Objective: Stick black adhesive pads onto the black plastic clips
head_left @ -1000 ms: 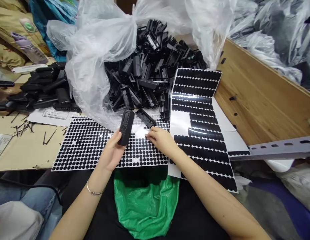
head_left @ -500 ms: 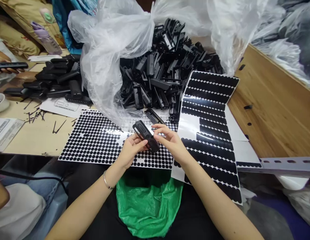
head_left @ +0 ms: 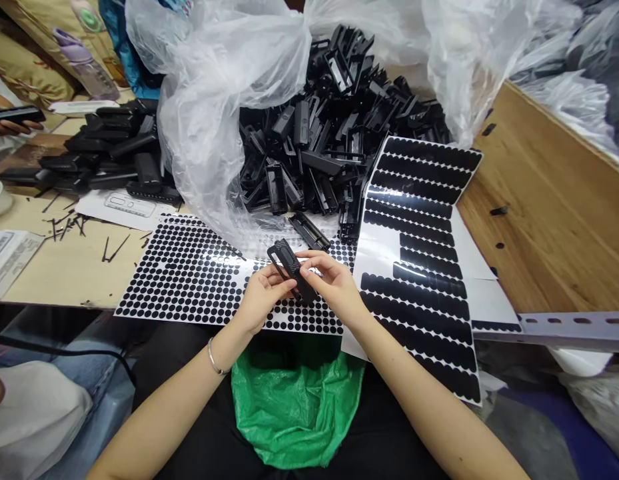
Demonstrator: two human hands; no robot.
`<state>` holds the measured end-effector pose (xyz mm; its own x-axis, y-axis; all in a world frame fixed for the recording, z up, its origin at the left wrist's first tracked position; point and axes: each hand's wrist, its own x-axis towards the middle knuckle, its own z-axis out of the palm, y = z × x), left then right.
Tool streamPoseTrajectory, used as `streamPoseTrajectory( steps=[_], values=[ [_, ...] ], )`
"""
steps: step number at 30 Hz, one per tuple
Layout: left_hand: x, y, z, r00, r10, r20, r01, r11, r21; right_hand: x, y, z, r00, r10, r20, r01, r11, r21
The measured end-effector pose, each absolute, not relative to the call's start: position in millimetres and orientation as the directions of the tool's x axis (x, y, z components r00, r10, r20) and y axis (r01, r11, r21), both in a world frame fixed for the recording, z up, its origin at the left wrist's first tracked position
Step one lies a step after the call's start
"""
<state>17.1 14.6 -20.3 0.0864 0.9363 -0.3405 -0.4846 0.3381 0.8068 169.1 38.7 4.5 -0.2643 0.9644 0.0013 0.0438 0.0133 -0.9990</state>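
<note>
Two hands meet in the middle, low over the table. The left hand point(head_left: 262, 300) is curled around a small black plastic part point(head_left: 284, 259) and grips it from below. The right hand point(head_left: 334, 283) comes in from 3 o'clock, with its fingertips point(head_left: 305, 268) pinched down on the top of the part. I cannot tell if something tiny is under those fingertips. The part is up in the air, tilted, just above a white sheet of little black dots point(head_left: 189, 280). A thin bracelet point(head_left: 214, 360) is on the left wrist.

From the hands, at 12 o'clock, there is a big pile of black parts point(head_left: 329, 147) that spills out of a clear plastic bag point(head_left: 214, 100). At 3 o'clock lies a sheet of long black strips point(head_left: 419, 267), and past it a wooden board point(head_left: 549, 220). At 6 o'clock a green bag point(head_left: 296, 407) sits on the lap. At 10 o'clock more black parts are stacked flat point(head_left: 119, 160). Far out at 9 o'clock another person's hand point(head_left: 12, 123) holds a dark flat thing.

It looks like the step in hand is work on the top face of the part, one hand as the holder and one as the presser. Any next move would need the left hand to hold the part firm, because nothing else holds it up. The right fingers would need a soft, careful touch, since the dots are very small.
</note>
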Motion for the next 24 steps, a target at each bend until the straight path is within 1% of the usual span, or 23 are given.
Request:
streamPoseTrajectory(
  steps=[5, 13, 18, 20, 22, 24],
  values=[
    [17, 14, -22, 0.085, 0.937, -0.338, -0.485, 0.335, 0.808, 167, 38, 5, -0.257, 0.966, 0.01, 0.088, 0.034, -0.996],
    [17, 14, -23, 0.06, 0.94, -0.336, -0.441, 0.327, 0.835, 164, 34, 3, -0.205, 0.978, 0.029, 0.068, 0.043, -0.997],
    [16, 13, -23, 0.053, 0.949, -0.311, -0.409, 0.304, 0.86, 162, 29, 2, -0.159, 0.985, 0.064, 0.048, 0.072, -0.996],
    [15, 13, -21, 0.061, 0.952, -0.299, -0.394, 0.298, 0.87, 165, 31, 0, -0.145, 0.989, 0.031, 0.014, 0.034, -0.999],
    [15, 13, -19, 0.086, 0.952, -0.292, -0.379, 0.303, 0.874, 170, 36, -1, -0.166, 0.985, -0.046, -0.038, -0.053, -0.998],
    [14, 12, -18, 0.131, 0.948, -0.29, -0.377, 0.318, 0.87, 177, 40, 1, -0.28, 0.952, -0.126, -0.072, -0.151, -0.986]
  ],
)
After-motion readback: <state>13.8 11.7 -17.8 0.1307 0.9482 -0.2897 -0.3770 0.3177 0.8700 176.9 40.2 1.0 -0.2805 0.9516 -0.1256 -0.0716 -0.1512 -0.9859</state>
